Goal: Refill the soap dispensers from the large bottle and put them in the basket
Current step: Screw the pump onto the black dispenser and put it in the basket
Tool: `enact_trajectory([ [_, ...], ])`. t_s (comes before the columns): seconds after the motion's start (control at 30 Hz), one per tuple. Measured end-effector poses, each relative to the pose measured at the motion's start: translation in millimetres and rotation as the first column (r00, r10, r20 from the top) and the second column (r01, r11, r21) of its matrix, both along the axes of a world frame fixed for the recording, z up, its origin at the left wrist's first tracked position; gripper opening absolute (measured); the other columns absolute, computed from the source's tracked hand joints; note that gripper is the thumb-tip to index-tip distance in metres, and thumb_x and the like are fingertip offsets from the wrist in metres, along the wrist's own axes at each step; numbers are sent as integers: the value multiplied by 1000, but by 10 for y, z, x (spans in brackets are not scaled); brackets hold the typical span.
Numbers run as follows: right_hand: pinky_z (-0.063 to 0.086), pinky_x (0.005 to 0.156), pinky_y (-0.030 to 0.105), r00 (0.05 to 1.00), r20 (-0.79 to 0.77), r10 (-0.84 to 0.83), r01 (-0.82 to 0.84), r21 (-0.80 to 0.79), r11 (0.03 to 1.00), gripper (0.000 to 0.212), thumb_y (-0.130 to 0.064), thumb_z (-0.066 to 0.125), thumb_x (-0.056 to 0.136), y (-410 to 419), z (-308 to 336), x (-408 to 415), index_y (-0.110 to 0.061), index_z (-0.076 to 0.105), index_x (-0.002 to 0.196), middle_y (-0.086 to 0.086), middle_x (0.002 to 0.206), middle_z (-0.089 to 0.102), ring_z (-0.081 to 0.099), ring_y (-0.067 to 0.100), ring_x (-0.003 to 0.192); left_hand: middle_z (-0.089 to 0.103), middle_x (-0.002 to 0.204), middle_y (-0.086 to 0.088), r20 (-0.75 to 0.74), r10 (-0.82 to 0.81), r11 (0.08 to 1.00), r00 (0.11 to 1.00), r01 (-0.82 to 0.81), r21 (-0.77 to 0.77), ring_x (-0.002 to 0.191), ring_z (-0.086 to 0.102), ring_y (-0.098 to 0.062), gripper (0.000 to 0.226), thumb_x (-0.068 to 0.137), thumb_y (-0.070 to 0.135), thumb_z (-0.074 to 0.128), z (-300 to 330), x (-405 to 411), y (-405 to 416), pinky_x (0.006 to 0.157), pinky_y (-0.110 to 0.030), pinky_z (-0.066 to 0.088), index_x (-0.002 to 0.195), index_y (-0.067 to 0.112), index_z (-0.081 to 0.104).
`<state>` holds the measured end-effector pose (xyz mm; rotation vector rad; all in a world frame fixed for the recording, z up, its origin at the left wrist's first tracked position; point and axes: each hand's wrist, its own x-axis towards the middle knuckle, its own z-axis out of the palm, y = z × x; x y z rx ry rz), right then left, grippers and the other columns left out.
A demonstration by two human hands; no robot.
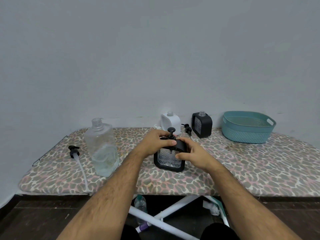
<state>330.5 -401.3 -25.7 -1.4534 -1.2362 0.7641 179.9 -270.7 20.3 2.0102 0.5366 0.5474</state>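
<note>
Dispenser upright mid-surface, both hands on it: left hand pinches the pump collar, right hand clamps the body's right shoulder. Long axis vertical. Basket lies far right, nearer the right hand. Large bottle stands left.

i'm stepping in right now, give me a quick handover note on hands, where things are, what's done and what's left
Left hand: fingers on the black pump top at the neck of the near black dispenser.
Right hand: gripping that dispenser's side, steadying it upright on the board.
Large bottle: left, uncapped, little liquid in it; its pump lies beside it.
White dispenser and second black dispenser: at the back, uncapped, pumps lying near them.
Basket: far right, no dispensers in it.
Done: near dispenser seems filled; whether its pump is tight is unclear.
Left: basket it, then fill, cap and basket the other two.
</note>
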Motion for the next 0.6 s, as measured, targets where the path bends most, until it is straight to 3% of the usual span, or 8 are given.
enact_trajectory([
  [0.27, 54, 97, 34, 998, 45, -35, 35, -14, 999, 50, -8, 74, 84, -13, 4, -27, -43, 57, 115, -2, 119, 66, 65, 17, 110, 76, 91, 5, 60, 53, 999, 997, -52, -4, 87, 71, -7, 19, 86, 22, 74, -142, -13, -69, 79, -23, 51, 104, 19, 76],
  [0.37, 54, 98, 35, 997, 62, -54, 55, -13, 998, 49, -12, 75, 83, -14, -6, -44, -46, 57, 115, -4, 119, 65, 65, 15, 110, 73, 108, 7, 120, 89, 996, 989, -87, -16, 103, 67, -7, 35, 87, 29, 72, -260, -45, -127, 93, -29, 52, 121, 21, 69],
  [0.43, 54, 96, 33, 995, 72, -62, 64, -16, 998, 50, -12, 74, 84, -24, -7, -48, -44, 56, 119, -5, 120, 64, 64, 15, 111, 65, 119, 10, 145, 151, 988, 978, -143, -64, 111, 61, -5, 44, 89, 31, 70, -322, -97, -182, 97, -24, 48, 131, 24, 59],
  [0.53, 54, 87, 20, 995, 89, -51, 54, -27, 998, 55, -11, 73, 87, -62, 5, -62, -37, 51, 130, -6, 124, 61, 63, 12, 111, 59, 118, 13, 158, 192, 972, 969, -165, -167, 103, 58, 4, 42, 92, 28, 66, -445, -193, -232, 75, -8, 48, 132, 29, 50],
  [0.6, 53, 78, 13, 994, 92, -51, 55, -40, 998, 61, -9, 72, 87, -90, 21, -77, -35, 46, 136, -9, 125, 58, 61, 5, 109, 60, 126, 5, 148, 201, 963, 968, -167, -214, 104, 62, -2, 53, 92, 32, 66, -556, -233, -218, 70, -11, 52, 140, 23, 47],
])
